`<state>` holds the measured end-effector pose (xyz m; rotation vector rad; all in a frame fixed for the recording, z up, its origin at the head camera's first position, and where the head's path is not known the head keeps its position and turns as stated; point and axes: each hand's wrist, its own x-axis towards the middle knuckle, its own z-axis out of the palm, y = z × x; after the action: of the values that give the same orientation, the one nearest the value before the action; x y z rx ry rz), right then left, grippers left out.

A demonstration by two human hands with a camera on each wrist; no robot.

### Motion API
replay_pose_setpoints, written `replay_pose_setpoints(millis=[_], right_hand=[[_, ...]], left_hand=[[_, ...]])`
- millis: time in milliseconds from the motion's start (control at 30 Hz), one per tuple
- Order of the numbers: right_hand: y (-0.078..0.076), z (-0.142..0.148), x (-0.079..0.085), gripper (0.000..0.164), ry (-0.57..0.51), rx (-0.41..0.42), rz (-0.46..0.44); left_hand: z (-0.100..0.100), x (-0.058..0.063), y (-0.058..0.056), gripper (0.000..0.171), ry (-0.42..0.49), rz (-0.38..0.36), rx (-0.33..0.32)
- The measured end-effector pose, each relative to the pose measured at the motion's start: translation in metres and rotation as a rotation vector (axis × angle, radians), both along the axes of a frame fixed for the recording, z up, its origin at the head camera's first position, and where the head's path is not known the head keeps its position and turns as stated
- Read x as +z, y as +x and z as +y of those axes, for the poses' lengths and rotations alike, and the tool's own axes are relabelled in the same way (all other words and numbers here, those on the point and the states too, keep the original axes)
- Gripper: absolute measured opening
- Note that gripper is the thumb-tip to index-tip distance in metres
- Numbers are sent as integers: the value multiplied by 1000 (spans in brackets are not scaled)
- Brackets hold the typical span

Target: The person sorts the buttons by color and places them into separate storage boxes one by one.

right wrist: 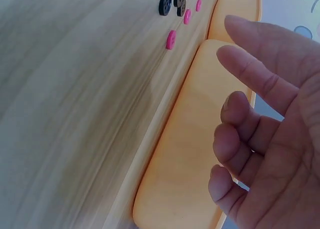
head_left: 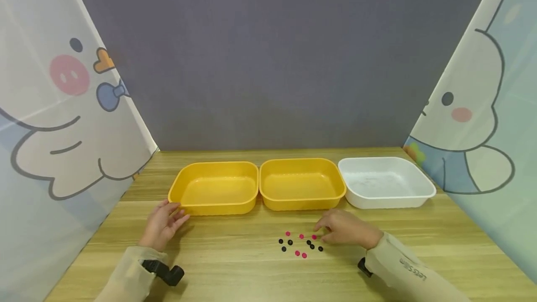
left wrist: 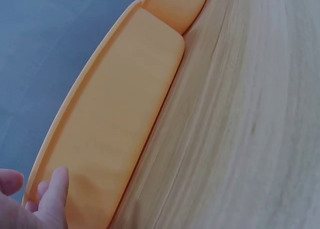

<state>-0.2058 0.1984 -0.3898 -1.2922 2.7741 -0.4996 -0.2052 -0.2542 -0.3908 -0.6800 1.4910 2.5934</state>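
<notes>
Small pink buttons [head_left: 301, 236] and black buttons [head_left: 284, 249] lie loose in a group on the wooden table. My right hand [head_left: 346, 228] hovers just right of them, thumb and index finger apart, the other fingers loosely bent. Nothing shows between those fingers in the right wrist view, where a pink button [right wrist: 171, 40] lies on the table beyond the hand. My left hand [head_left: 162, 225] is at the front left corner of the left yellow tray [head_left: 218, 209], its fingers relaxed against the outer wall. The left wrist view shows only part of that hand [left wrist: 42, 206].
A second yellow tray [head_left: 302, 204] stands in the middle of the row, with a white tray [head_left: 388, 202] to its right. Behind them rises a grey panel [head_left: 281, 59]. Printed cartoon curtains [head_left: 33, 227] flank the table [head_left: 235, 274].
</notes>
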Motion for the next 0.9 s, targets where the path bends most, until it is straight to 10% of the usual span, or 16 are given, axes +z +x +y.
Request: replay_pose_setpoints(millis=[233, 467, 900], right_hand=[[-4, -4, -5, 20, 17, 26, 1], [-7, -7, -5, 16, 57, 17, 13], [-8, -10, -6, 18, 107, 13, -26]], left_hand=[[-1, 0, -1, 28, 66, 23, 20], [2, -2, -4, 78, 33, 30, 40], [3, -5, -3, 79, 23, 48, 24]])
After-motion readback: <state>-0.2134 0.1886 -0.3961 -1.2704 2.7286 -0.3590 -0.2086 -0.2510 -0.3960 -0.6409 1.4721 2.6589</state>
